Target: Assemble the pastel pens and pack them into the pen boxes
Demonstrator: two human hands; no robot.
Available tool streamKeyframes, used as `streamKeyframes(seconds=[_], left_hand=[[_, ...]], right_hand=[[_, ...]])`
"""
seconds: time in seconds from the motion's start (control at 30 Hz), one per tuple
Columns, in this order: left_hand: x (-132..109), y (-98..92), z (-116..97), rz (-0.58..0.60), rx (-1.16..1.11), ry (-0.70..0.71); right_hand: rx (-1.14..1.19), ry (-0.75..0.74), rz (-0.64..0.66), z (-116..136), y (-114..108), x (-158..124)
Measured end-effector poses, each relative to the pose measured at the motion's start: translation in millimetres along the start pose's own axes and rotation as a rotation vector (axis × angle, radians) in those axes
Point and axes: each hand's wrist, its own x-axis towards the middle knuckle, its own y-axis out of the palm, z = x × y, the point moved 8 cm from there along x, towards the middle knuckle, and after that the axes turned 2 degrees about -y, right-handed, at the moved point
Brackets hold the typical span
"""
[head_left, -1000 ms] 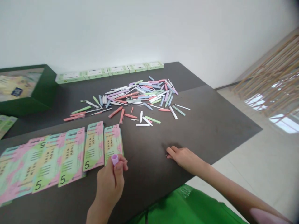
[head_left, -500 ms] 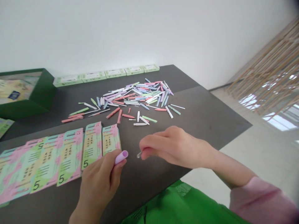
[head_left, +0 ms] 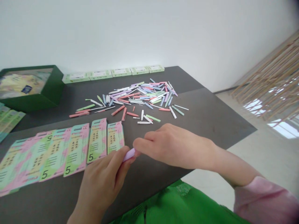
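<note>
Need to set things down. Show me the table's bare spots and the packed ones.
Widest bare patch: dark table right of the pen pieces, beyond the right hand. A narrower strip runs between those pieces and the printed cards. Crowded: the pieces' heap, the card row, and around the lilac tube in the left hand.

The right hand [head_left: 173, 146] has lifted off the bench and moved in — its fingertips [head_left: 137, 144] now meet the end of the lilac plastic barrel [head_left: 129, 155], which has tipped from upright to nearly level in the left hand [head_left: 102, 183]. The small clear piece those fingertips pinched half a second ago is now hidden from view.
</note>
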Motion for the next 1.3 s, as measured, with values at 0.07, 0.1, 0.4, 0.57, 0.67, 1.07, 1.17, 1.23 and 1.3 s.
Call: streamKeyframes(seconds=[0.07,0.1,0.4,0.57,0.67,1.07,1.17,1.23,1.3], left_hand=[[1,-0.7,0,0.007,-0.010,-0.009],[2,-0.3,0,0.014,-0.026,-0.014],[0,17.5,20,-0.037,-0.869,-0.467],[23,30.1,15,-0.032,-1.586,-0.593],[30,28.6,28,-0.113,-1.634,-0.660],[33,23.1,43,-0.344,-1.563,-0.687],[27,16.4,56,-0.295,-0.868,-0.642],[29,32.7,62,0.017,-0.407,-0.616],[28,52.5,70,0.324,-0.058,-0.576]], right_hand=[[0.078,-0.046,-0.035,0,-2,3],[0.128,-0.074,-0.057,0,-4,5],[0.288,-0.098,-0.487,-6,-38,20],[0.536,-0.056,-0.793,-26,-64,15],[0.611,-0.037,-0.880,-39,-71,10],[0.655,-0.119,-0.829,-32,-47,7],[0.566,-0.041,-0.809,-39,-36,3],[0.518,0.015,-0.769,-51,-26,0],[0.517,0.091,-0.741,-68,-14,-6]])
